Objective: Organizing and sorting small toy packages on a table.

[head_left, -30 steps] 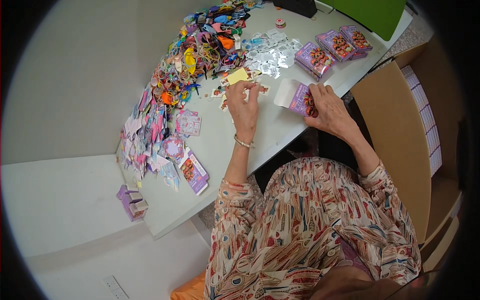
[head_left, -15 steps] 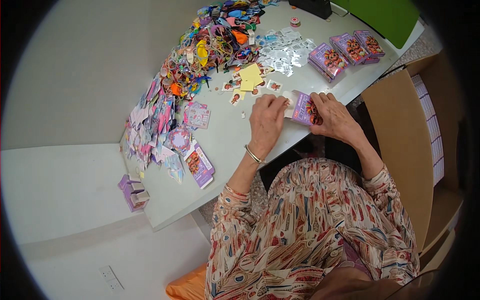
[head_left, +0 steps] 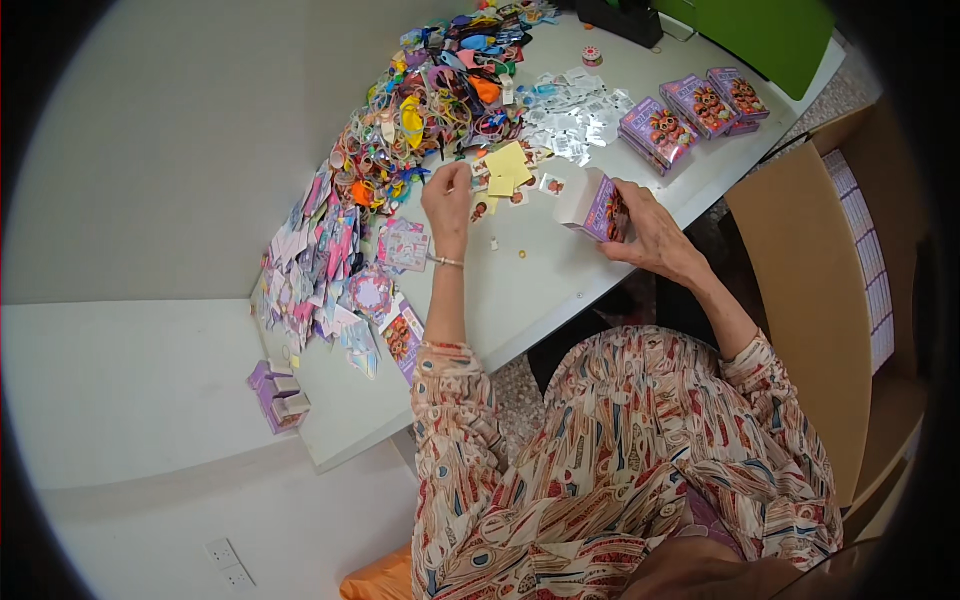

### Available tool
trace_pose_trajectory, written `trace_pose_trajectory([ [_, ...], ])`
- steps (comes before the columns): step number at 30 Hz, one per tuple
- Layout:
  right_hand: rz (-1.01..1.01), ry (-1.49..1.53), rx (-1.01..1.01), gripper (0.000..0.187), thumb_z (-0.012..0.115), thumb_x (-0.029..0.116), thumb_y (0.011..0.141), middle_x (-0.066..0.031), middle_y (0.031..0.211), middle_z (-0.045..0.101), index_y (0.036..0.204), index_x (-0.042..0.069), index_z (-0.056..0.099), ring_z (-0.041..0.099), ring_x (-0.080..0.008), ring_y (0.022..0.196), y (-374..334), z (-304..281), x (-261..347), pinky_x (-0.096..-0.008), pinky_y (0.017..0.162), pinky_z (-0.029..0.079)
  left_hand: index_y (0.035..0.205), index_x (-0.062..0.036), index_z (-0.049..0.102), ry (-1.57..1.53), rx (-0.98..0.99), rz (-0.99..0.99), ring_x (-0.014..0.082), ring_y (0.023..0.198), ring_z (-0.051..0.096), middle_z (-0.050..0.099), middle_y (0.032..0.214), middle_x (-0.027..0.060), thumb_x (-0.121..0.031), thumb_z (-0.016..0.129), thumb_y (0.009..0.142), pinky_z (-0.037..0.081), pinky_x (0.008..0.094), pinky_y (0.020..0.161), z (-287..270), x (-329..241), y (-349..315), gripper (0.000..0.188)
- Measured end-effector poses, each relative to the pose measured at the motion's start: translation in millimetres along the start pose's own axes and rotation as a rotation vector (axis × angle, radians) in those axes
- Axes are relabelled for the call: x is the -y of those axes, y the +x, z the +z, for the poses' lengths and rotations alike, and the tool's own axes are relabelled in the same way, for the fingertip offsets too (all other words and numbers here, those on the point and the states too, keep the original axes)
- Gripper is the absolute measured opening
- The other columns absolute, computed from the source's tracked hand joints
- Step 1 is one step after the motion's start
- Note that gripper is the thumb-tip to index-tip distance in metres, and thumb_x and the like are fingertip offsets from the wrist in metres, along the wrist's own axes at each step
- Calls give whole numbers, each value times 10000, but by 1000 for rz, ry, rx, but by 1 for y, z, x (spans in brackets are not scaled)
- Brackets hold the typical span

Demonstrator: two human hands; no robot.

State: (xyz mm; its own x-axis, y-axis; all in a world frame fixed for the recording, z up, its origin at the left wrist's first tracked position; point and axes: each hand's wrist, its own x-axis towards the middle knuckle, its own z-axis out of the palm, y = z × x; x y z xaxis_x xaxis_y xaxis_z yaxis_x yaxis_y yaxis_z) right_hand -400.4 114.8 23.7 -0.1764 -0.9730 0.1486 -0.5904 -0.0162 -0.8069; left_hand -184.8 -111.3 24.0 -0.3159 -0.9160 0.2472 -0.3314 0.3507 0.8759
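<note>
My right hand (head_left: 655, 235) holds a small purple printed carton (head_left: 607, 208), tilted, with its white end flaps open toward the left. Away to the left, my left hand (head_left: 447, 205) is over the table with its fingers curled together; what they hold, if anything, is hidden. It is nearest to a heap of colourful hair ties and small trinkets (head_left: 410, 120). Just right of its fingers lie yellow paper squares (head_left: 508, 166) over small picture cards (head_left: 551, 185). By its wrist is a pastel printed card (head_left: 404, 247). A flat purple carton (head_left: 401, 338) lies partly behind my left forearm.
Filled purple cartons (head_left: 658, 132) stand in stacks at the far right. Small clear packets (head_left: 580, 115) lie behind the yellow squares. Pastel folded papers (head_left: 310, 260) are heaped at left. A large cardboard box (head_left: 800, 300) stands open on my right, beside the table (head_left: 540, 300).
My left hand has left the carton and moved left toward the hair-tie heap. The carton in my right hand has tipped, its open end showing more. A tiny yellowish item now shows on the table.
</note>
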Motion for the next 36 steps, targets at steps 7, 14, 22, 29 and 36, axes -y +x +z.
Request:
trace_pose_trajectory([
  [7, 56, 256, -7, 775, 755, 196, 694, -184, 1147, 556, 1325, -34, 367, 604, -270, 979, -4, -1, -16, -358, 899, 486, 891, 4, 691, 202, 177, 276, 155, 681, 597, 668, 774, 67, -193, 675, 826, 448, 287, 612, 76, -13, 38, 208],
  [14, 75, 419, -25, 764, 772, 162, 689, -160, 1101, 572, 1312, -23, 370, 604, -223, 967, -5, -2, -21, -351, 913, 489, 776, -31, 638, 661, 56, 577, 365, 814, 592, 623, 840, 167, -206, 702, 739, 471, 468, 694, 130, -7, 42, 190],
  [22, 76, 360, -44, 792, 781, 203, 671, -175, 1089, 589, 1312, -26, 375, 614, -237, 964, -5, -3, -24, -363, 901, 486, 879, -53, 670, 600, 112, 362, 350, 859, 597, 624, 885, 161, -161, 680, 751, 486, 462, 708, 133, -8, 54, 168],
  [29, 63, 336, -50, 793, 777, 244, 671, -182, 1079, 592, 1301, -40, 387, 620, -250, 961, -7, -3, -24, -359, 891, 488, 870, -54, 677, 636, 16, 452, 347, 840, 602, 617, 893, 161, -180, 698, 762, 494, 444, 734, 137, 1, 57, 167],
  [36, -14, 296, -79, 791, 772, 271, 675, -186, 1065, 583, 1291, -53, 396, 607, -257, 973, -1, 7, -18, -357, 874, 485, 859, -29, 696, 274, -36, 395, 170, 639, 609, 656, 753, 99, -143, 654, 833, 487, 293, 617, 94, 6, 69, 124],
])
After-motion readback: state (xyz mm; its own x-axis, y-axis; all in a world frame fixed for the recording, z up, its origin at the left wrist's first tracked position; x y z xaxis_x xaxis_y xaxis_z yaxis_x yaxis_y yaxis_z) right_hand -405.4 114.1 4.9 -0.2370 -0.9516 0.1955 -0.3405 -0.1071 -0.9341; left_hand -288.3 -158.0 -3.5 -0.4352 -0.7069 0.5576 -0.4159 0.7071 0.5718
